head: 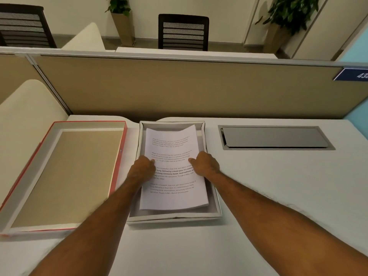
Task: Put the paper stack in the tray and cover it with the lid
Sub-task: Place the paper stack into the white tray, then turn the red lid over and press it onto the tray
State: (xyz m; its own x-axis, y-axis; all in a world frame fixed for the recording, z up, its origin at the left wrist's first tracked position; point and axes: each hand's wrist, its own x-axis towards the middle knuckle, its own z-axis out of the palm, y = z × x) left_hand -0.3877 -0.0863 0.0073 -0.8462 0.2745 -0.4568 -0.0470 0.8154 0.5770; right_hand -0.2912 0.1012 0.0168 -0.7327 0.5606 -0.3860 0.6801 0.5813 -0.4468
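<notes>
— Where is the paper stack [172, 168] found?
— Inside the grey tray [175, 217], held at its sides by the left hand [143, 167] and right hand [205, 163], fingers curled.
— And the lid [59, 176]?
— Laid upturned just left of the tray.

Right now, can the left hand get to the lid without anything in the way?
Probably yes. The lid lies open side up just left of the tray, and the left hand rests on the paper stack beside it. Only bare desk lies between.

Left hand [143, 167], right hand [205, 163] curled.
</notes>
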